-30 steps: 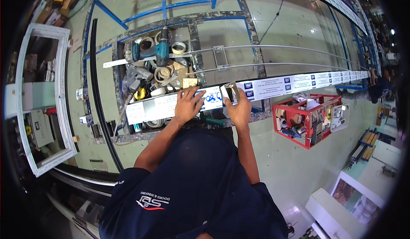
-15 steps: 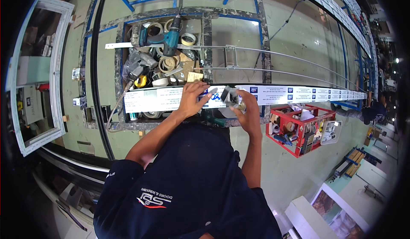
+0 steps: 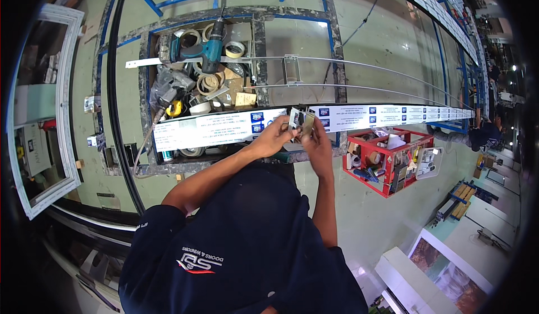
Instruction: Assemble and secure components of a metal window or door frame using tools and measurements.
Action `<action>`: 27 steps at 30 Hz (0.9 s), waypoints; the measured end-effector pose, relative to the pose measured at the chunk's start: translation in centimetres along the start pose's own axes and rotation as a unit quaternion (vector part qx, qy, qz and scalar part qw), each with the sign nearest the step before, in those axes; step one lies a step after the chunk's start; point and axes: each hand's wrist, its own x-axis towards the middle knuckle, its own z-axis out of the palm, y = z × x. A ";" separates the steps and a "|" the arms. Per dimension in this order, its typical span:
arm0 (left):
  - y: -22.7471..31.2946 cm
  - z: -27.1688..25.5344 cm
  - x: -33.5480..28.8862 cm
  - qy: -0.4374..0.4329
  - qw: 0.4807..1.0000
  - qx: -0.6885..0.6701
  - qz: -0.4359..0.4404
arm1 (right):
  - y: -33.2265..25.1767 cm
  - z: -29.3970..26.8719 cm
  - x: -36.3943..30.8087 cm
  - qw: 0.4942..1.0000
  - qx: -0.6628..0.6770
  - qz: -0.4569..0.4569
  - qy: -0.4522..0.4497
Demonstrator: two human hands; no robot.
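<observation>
A long profile (image 3: 210, 131) covered in white printed film lies across the blue frame in front of me. Over its middle, my left hand (image 3: 273, 138) pinches a small silver metal fitting (image 3: 293, 118) with dark parts. Close beside it, my right hand (image 3: 318, 145) grips a second piece, a dull yellowish-grey metal block (image 3: 308, 123). The two pieces are nearly touching, and I cannot tell whether they are joined. Fingers hide their lower ends.
Beyond the profile, a teal cordless drill (image 3: 212, 53) rests over a box of tape rolls (image 3: 234, 49) and tools. Thin metal rods (image 3: 365, 64) run to the right. A red tool crate (image 3: 387, 193) stands at the right; a white window frame (image 3: 70, 89) is at the left.
My left hand has lifted off the profile and moved right to meet my right hand. The fitting, in the right hand before, now shows as two pieces between both hands. The view has shifted slightly.
</observation>
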 end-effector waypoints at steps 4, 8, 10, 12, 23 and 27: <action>0.3 -0.6 0.1 -0.006 0.986 0.165 -0.012 | 1.0 0.3 -1.3 0.972 -0.198 -0.124 -0.036; 2.2 0.1 0.3 -0.008 0.894 0.438 0.091 | 0.6 -0.3 -0.3 0.908 -0.378 -0.179 -0.002; 2.9 0.7 0.5 0.006 0.893 0.450 -0.001 | 0.8 -0.9 0.2 0.924 -0.350 -0.151 -0.027; 2.3 0.9 0.6 0.032 0.892 0.451 0.007 | 1.4 -1.1 0.6 0.926 -0.339 -0.163 -0.023; 1.6 0.6 1.2 0.042 0.900 0.433 -0.033 | 4.4 -0.3 0.2 0.933 -0.299 -0.198 0.036; 1.5 0.5 1.2 0.095 0.895 0.437 0.005 | 4.0 0.2 0.1 0.937 -0.305 -0.167 0.033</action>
